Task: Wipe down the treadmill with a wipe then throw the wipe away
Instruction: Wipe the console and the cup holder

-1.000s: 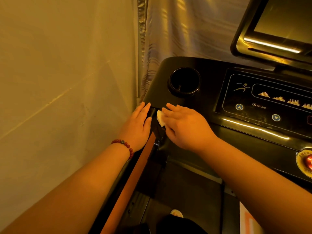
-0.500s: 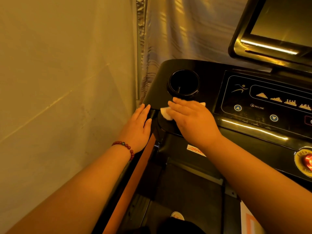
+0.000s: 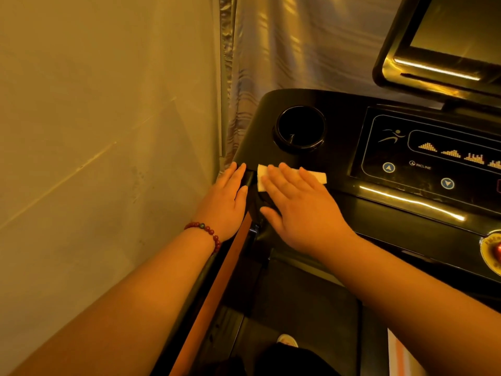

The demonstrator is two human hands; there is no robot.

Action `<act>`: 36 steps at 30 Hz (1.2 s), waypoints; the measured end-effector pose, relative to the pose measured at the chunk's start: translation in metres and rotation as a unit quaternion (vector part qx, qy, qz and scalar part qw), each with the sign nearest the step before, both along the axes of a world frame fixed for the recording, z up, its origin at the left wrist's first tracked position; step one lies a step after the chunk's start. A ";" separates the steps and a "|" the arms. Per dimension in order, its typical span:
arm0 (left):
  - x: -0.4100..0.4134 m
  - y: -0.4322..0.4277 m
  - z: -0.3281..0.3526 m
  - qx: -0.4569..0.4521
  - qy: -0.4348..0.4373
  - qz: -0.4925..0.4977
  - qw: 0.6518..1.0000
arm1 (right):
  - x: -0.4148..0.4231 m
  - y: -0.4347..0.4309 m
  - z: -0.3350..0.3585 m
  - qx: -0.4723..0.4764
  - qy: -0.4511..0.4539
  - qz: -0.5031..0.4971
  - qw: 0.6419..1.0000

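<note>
Right, the treadmill (image 3: pixel 260 118) fills the right of my view. Its black deck runs from the wall-side corner to the control panel (image 3: pixel 433 158), with the round cup holder (image 3: pixel 299 128) sunk in between. My left hand (image 3: pixel 227 202) lies flat, fingers straight, on the top end of the side handrail (image 3: pixel 250 178), gripping nothing. My right hand (image 3: pixel 301 210) is spread palm down, pressing the white wipe (image 3: pixel 315 176) onto the deck just below the cup holder. The wipe's ends poke out on either side of my fingers. I judge I'm mid-wipe on this corner. To do it well, I'd press evenly through flat fingers so the wipe doesn't bunch. I'd sweep overlapping passes round the holder's rim and go lightly near the panel buttons.
</note>
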State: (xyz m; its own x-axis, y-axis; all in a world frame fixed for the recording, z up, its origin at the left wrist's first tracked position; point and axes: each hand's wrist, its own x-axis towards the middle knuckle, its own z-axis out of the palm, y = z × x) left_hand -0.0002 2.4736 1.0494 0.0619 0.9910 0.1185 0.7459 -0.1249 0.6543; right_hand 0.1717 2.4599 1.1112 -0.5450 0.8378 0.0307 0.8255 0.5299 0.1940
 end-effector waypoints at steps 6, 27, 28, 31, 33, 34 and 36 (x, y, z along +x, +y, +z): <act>0.000 -0.001 0.001 -0.001 -0.007 -0.001 1.000 | 0.003 0.006 0.006 0.025 0.005 -0.052 0.998; 0.002 -0.002 0.002 -0.009 -0.009 -0.002 1.000 | 0.005 -0.004 0.000 0.008 -0.008 -0.023 1.000; 0.001 -0.002 0.002 -0.010 -0.012 -0.003 1.000 | 0.004 -0.010 -0.003 -0.014 -0.017 0.006 1.000; 0.001 -0.001 0.001 -0.012 -0.019 0.000 1.000 | 0.015 -0.007 0.002 -0.024 -0.024 0.034 0.999; 0.001 -0.001 0.001 -0.012 -0.018 0.002 1.000 | 0.023 0.003 0.007 0.022 -0.003 -0.013 1.000; 0.001 -0.001 0.001 -0.012 -0.018 0.004 1.000 | 0.024 0.005 0.009 0.034 0.006 -0.039 0.999; 0.001 -0.001 0.001 -0.009 -0.018 0.003 1.000 | 0.017 -0.001 0.006 0.014 0.001 -0.034 0.999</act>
State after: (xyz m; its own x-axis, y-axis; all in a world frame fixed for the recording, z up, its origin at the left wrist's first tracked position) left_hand 0.0003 2.4725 1.0502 0.0522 0.9934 0.1023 0.7227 -0.1082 0.6826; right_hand 0.1884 2.4592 1.1171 -0.4873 0.8714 0.0558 0.8595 0.4674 0.2071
